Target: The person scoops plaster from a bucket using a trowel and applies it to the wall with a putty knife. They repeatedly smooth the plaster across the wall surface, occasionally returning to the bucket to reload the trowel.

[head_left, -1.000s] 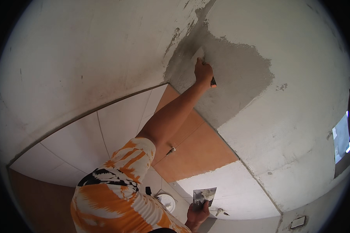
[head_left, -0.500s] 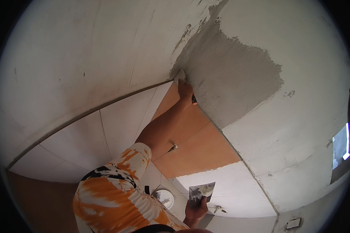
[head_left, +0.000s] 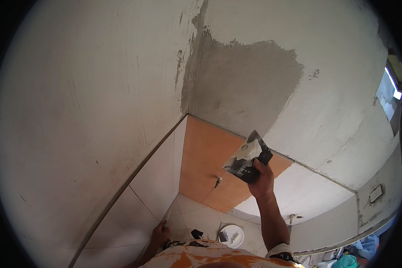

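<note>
My right hand [head_left: 262,181] is raised, gripping a wide metal scraper [head_left: 240,167] by its dark end. Whitish paste [head_left: 250,150] lies on the blade. Lower at the left, close to the white tiles [head_left: 149,192], my left hand [head_left: 160,232] is closed round a thin putty knife [head_left: 167,215], seen almost edge-on. Beyond the right hand, a damp grey plaster patch [head_left: 245,85] spreads over the upper wall from the corner. Directly beneath it run orange tiles [head_left: 203,152]. The scraper appears in front of the edge between tile and plaster.
A tap [head_left: 218,182] sticks out of the orange tiles, another tap [head_left: 293,218] from the white tiles farther right. On the floor stands a white bucket [head_left: 241,236] with pale paste inside. A wall box [head_left: 376,193], a window opening [head_left: 390,94] and bagged items [head_left: 366,245] are at the right.
My left hand has come down from the wall corner with its putty knife. My right hand has risen with the loaded scraper toward the wall. The view has turned.
</note>
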Demonstrator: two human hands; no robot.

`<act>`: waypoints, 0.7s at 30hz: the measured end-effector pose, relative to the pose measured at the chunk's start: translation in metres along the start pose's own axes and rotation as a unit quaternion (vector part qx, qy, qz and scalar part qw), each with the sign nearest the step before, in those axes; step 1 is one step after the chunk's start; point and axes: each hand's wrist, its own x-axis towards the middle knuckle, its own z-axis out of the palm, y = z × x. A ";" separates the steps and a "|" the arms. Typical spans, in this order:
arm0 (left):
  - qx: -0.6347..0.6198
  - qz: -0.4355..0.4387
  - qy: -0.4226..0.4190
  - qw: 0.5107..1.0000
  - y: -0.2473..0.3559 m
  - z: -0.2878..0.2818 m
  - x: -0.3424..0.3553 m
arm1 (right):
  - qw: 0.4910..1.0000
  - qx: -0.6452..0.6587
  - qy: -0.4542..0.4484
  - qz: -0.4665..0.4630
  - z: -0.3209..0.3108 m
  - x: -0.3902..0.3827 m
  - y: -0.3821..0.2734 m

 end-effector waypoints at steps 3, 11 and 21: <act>0.084 0.035 0.018 0.996 -0.017 -0.026 -0.035 | 0.955 -0.245 -0.037 -0.161 0.086 0.091 -0.025; 0.106 -0.037 0.025 0.993 -0.013 -0.041 -0.060 | -0.036 -0.787 -0.237 -0.568 0.204 0.272 -0.101; 0.084 0.008 0.062 0.994 -0.005 -0.051 -0.052 | -0.095 -0.872 -0.124 -0.464 0.165 0.281 -0.080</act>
